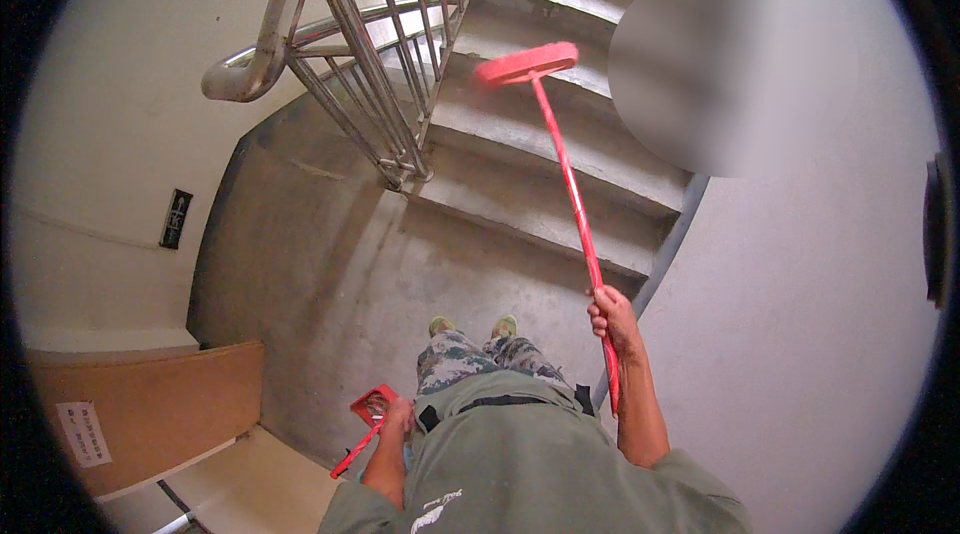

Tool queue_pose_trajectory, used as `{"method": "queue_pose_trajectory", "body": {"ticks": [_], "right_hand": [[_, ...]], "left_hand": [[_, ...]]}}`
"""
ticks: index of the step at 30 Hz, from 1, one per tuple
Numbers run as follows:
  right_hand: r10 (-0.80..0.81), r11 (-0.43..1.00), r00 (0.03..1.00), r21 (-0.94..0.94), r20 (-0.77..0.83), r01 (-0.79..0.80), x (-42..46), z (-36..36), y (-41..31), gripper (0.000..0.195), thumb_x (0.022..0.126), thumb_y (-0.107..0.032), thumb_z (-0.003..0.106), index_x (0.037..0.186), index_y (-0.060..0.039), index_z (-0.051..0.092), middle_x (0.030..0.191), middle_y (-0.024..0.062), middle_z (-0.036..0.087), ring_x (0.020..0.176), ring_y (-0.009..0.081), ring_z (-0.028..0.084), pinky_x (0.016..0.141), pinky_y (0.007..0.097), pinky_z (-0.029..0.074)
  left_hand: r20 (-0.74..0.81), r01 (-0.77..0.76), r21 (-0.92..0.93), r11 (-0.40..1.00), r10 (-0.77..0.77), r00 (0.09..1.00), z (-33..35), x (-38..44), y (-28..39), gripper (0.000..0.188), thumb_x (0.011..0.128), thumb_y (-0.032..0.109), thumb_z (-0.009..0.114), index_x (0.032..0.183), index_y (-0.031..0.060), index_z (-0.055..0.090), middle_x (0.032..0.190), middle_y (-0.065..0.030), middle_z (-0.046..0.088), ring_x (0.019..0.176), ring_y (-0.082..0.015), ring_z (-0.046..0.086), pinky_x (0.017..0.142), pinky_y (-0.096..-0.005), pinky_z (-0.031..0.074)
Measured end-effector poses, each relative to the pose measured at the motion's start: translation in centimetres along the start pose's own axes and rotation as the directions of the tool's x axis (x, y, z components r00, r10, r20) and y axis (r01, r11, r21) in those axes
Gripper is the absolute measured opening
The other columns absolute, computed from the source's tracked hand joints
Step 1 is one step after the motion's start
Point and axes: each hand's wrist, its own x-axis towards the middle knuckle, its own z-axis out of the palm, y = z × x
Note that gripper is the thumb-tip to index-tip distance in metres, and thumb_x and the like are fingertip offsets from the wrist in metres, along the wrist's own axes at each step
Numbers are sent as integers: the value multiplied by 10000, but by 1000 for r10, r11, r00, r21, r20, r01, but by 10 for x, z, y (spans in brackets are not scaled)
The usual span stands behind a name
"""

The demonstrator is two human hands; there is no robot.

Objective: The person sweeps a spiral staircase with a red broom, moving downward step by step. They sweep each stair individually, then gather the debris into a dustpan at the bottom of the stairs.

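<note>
My right hand (616,320) grips the lower part of a red broom handle (574,193). The pole slants up and away from me, and its red broom head (529,63) is held over the concrete stairs (540,118), with bristles facing away and slightly blurred. Whether the bristles touch a step I cannot tell. Down by my left hip, my left hand (399,414) is closed around the handle of a red dustpan (373,403). Some of the pan is hidden behind the hand, and what lies in it is unclear.
A stainless steel railing (360,69) borders the stairs on the left. The right side is a pale wall (795,294). At lower left stands a brown board (150,414) bearing a paper label. A dark sign (175,219) is on the left wall. Concrete floor (300,256) surrounds my feet.
</note>
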Motion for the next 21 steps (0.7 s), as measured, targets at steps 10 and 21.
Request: {"method": "queue_pose_trajectory", "body": {"ticks": [10,21], "right_hand": [[-127,947,991,301,39,110,103,-4,17,319,969,-294,523,1141,-25,504,792,37,563,627,120,553,547,260,504],[22,983,994,179,109,-42,90,-7,40,249,954,-263,547,1133,-150,418,873,65,598,702,192,601,656,376,533]], "left_hand": [[-179,-280,-324,904,232,956,-20,-26,105,179,854,213,597,888,43,644,726,-44,573,573,-179,545,543,-331,500],[-75,68,-597,799,-140,987,36,-38,-21,78,808,150,626,824,75,613,653,-31,500,519,-167,480,501,-344,499]]}}
